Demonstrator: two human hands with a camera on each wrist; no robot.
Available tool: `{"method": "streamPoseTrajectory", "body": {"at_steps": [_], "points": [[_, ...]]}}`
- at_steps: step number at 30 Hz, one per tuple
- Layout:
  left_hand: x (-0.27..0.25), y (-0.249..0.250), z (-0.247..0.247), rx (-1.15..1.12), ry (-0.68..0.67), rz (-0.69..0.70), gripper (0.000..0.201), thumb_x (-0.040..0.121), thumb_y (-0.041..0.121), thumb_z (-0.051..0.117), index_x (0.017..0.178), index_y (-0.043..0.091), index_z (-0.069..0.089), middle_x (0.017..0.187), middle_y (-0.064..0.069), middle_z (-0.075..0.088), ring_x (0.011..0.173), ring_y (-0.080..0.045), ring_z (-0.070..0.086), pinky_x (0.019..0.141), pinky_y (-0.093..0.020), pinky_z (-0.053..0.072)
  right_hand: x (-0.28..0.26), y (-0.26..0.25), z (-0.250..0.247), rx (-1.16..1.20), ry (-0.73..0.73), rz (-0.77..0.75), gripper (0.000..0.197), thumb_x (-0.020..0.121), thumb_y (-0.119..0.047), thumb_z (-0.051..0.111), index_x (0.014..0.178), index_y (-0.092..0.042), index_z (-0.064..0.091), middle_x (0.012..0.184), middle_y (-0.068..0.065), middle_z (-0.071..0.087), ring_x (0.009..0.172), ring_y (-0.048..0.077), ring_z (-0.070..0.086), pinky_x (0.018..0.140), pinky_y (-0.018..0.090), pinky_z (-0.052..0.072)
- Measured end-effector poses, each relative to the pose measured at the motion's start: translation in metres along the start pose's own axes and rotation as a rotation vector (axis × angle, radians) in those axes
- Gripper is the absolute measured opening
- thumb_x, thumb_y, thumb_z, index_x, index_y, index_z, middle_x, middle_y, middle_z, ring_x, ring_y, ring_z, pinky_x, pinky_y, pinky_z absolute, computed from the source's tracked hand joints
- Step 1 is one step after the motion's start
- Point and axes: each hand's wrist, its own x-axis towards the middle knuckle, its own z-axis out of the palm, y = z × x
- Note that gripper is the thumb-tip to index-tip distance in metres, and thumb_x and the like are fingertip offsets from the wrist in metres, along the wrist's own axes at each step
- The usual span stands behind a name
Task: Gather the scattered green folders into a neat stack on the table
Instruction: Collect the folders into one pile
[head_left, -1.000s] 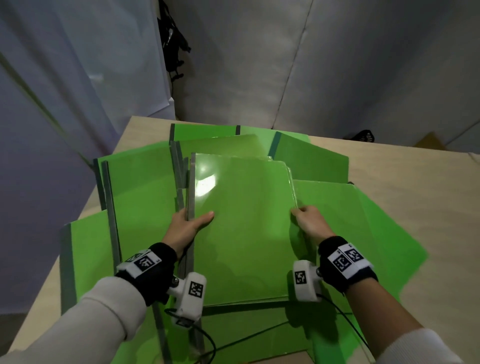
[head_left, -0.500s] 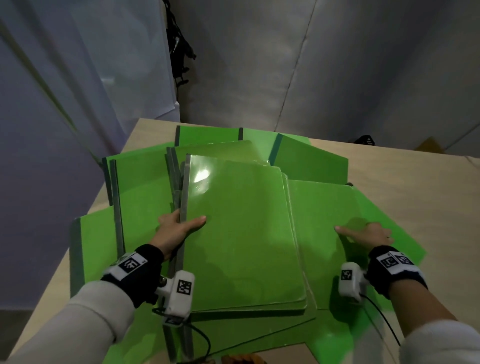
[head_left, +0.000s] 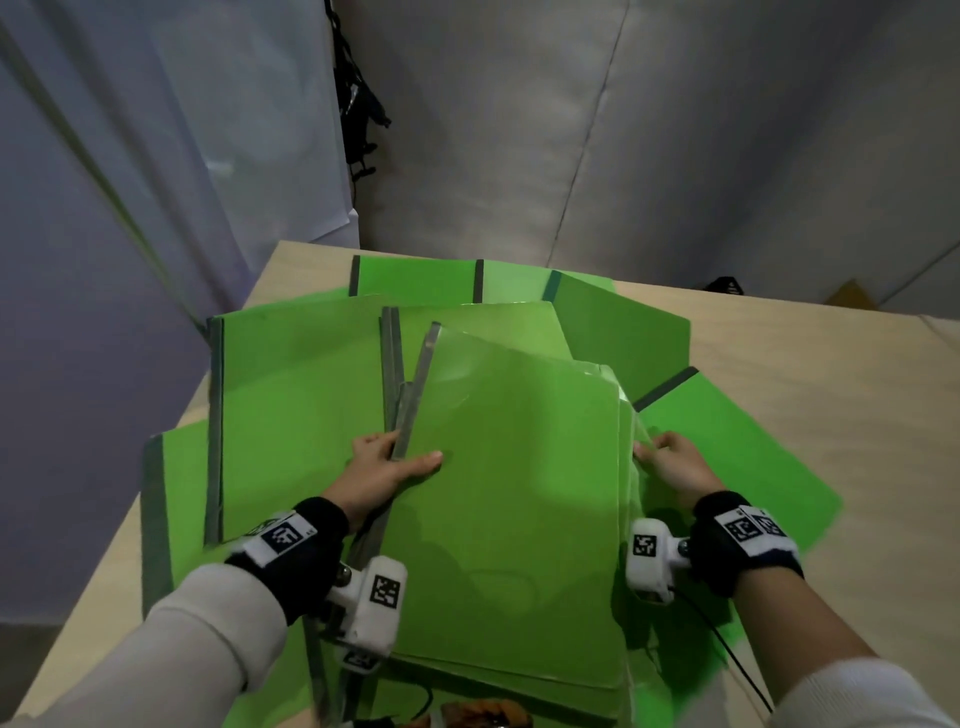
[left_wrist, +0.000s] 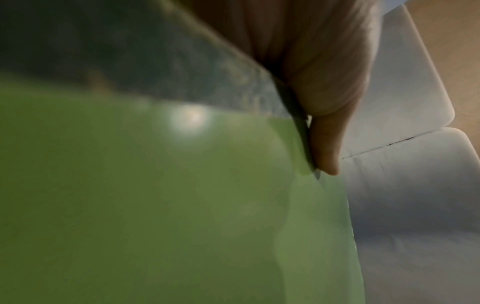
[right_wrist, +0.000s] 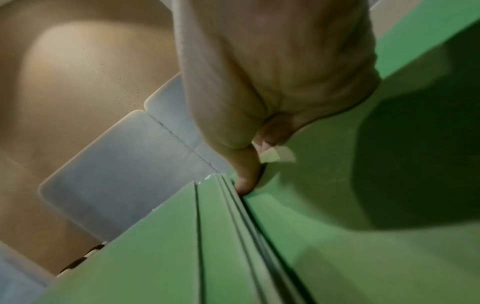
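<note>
Several glossy green plastic folders (head_left: 291, 395) w/ grey spine strips lie fanned and overlapping on a pale wooden table (head_left: 810, 364). Central pile of green folders (head_left: 519, 509) sits tilted on top, flat rectangular sheets, shiny w/ soft glare near its upper left corner. Left hand (head_left: 382, 470) grips the pile's grey spine edge: thumb lies across the top cover, fingers curl under. Right hand (head_left: 675, 462) pinches the pile's opposite edge, thumb on top; right wrist view shows approx. four or five thin layered edges at the thumb tip. Black wrist straps w/ white marker tags on both arms, cream sleeves.

Vs. half a second ago: right hand has come back from the outer right folder (head_left: 743, 467) to the pile edge; the pile is rotated clockwise, spine now slanting.
</note>
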Motion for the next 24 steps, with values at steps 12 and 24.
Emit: {"method": "streamPoseTrajectory", "body": {"at_steps": [12, 24], "points": [[-0.002, -0.004, 0.004, -0.167, 0.01, 0.015, 0.102, 0.084, 0.01, 0.064, 0.149, 0.029, -0.013, 0.16, -0.015, -0.001, 0.146, -0.033, 0.016, 0.115, -0.052, 0.021, -0.022, -0.003, 0.015, 0.119, -0.144, -0.034, 0.101, 0.066, -0.067, 0.054, 0.147, -0.015, 0.025, 0.155, 0.014, 0.027, 0.141, 0.03, 0.029, 0.112, 0.053, 0.021], [0.001, 0.004, -0.008, 0.083, -0.12, -0.101, 0.072, 0.089, 0.048, 0.047, 0.148, 0.015, 0.024, 0.147, -0.009, 0.041, 0.128, -0.027, 0.046, 0.108, -0.043, 0.035, -0.025, -0.003, 0.02, 0.286, -0.164, 0.014, 0.088, 0.065, -0.038, 0.075, 0.138, -0.005, 0.038, 0.143, 0.016, 0.045, 0.134, 0.033, 0.04, 0.109, 0.044, 0.03]]}}
